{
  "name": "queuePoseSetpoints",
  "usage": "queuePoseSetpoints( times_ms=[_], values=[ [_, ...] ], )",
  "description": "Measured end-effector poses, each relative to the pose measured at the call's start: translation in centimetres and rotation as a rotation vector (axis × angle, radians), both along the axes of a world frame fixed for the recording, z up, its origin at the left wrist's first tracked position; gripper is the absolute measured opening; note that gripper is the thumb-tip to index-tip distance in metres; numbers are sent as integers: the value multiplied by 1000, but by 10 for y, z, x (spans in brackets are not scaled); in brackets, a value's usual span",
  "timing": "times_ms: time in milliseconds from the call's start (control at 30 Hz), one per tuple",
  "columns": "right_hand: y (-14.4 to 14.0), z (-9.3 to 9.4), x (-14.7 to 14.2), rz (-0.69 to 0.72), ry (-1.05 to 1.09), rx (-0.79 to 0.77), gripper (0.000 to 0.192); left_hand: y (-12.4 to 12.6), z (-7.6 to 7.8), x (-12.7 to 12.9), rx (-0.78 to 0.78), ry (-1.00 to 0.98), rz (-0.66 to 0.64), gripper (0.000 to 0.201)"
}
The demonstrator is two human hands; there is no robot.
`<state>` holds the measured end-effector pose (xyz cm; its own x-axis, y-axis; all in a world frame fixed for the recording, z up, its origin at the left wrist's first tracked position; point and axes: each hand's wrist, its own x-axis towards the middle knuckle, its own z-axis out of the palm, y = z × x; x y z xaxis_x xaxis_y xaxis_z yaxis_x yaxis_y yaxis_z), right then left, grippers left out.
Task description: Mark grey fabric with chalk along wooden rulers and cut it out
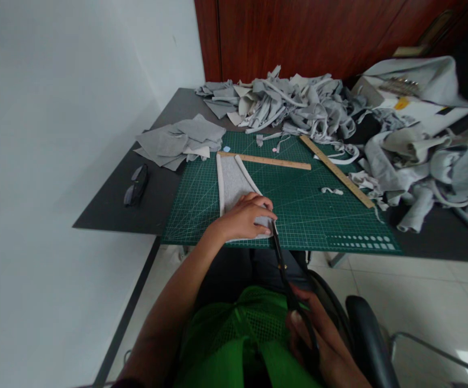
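Note:
A grey fabric piece [232,180] with pale edge bands lies on the green cutting mat [298,202], close to the mat's front edge. My left hand [246,216] rests flat on the lower part of this fabric, fingers a little apart, hiding some of it. My right hand [312,328], below the table edge, is closed around the handles of long black scissors [281,264]. The scissors' blades reach up over the mat's edge to the fabric's right corner, beside my left fingertips. Whether the blades are parted is too small to tell.
Two wooden rulers [272,160] [336,171] lie on the mat. Stacked grey fabric pieces [177,139] and folded glasses [137,185] are at left. Heaps of scraps [294,102] cover the back and right, near a white box [415,108]. A chair armrest [369,339] is at lower right.

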<state>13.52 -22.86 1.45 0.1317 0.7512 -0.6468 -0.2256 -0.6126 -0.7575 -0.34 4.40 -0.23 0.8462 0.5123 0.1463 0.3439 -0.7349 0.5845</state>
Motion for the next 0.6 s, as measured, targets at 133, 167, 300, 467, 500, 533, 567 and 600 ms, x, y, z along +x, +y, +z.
queuePoseSetpoints(
  times_ms=[133,167,300,467,500,533,567,600],
  values=[
    [-1,-2,0,-26,5,11,76,0,2,0,-1,19,5,33],
    [-1,-2,1,-33,10,12,75,0,2,0,-2,22,3,33],
    [-1,-4,1,-40,23,35,70,0,3,0,-10,27,4,32],
    [-2,-6,1,-45,41,38,64,-1,3,0,-10,25,10,32],
    [-2,-7,1,-41,35,35,65,-1,3,0,-8,22,8,33],
    [-3,-7,1,-37,25,31,65,0,3,0,-6,19,7,33],
    [-3,-7,1,-33,14,27,67,0,2,0,-4,17,6,33],
    [-3,-7,1,-31,4,25,68,0,2,0,-2,15,6,33]
  ],
)
